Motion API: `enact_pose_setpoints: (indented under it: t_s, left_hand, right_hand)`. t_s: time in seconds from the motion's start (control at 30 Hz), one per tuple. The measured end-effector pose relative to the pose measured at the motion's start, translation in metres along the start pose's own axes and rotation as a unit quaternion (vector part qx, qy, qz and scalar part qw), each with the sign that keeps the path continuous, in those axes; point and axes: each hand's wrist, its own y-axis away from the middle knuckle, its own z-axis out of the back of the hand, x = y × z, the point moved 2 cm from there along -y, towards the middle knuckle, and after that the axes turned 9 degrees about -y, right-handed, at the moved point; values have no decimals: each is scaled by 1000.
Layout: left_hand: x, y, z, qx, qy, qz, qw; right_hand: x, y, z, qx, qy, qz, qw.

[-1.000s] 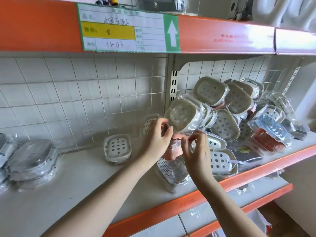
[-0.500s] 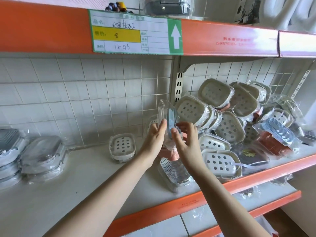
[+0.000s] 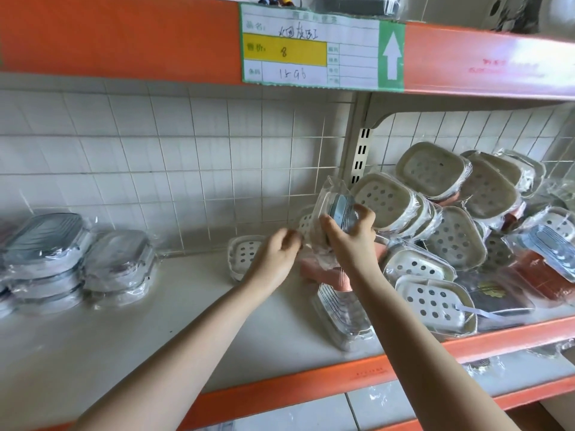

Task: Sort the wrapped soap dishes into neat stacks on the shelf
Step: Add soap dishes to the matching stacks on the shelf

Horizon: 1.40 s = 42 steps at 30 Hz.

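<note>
My right hand [image 3: 350, 241] grips one wrapped grey soap dish [image 3: 337, 209], held on edge above the white shelf [image 3: 155, 321], fingers and thumb curled round its clear wrapper. My left hand [image 3: 275, 255] hangs just beside it, fingers loosely curled; I cannot tell whether they touch the wrapper. Below my hands lie one pink wrapped dish [image 3: 320, 270] and one clear ribbed dish [image 3: 342, 315]. One white perforated dish [image 3: 244, 256] stands alone by the tiled wall. To the right, a loose heap of white perforated dishes [image 3: 435, 219] leans together, at least nine countable. Far left, two neat stacks of grey dishes [image 3: 77, 262] sit side by side. One handwritten price label [image 3: 311, 46] hangs overhead.
</note>
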Motion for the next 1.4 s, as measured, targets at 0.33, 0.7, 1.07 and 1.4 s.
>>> enact_pose_setpoints:
  t_s: [0.33, 0.7, 1.07, 1.4]
  left_hand:
    - [92, -10, 15, 19, -447, 32, 894]
    - [93, -15, 39, -18, -488, 65, 870]
    - [120, 38, 113, -111, 17, 249, 962]
    - [122, 79, 129, -114, 12, 226, 967]
  right_hand:
    - [8, 34, -35, 16, 47, 167, 985]
    - [-13, 51, -58, 31, 80, 140, 986]
    - [-39, 77, -91, 54, 225, 113, 966]
    - [-64, 99, -101, 74, 388, 73, 916]
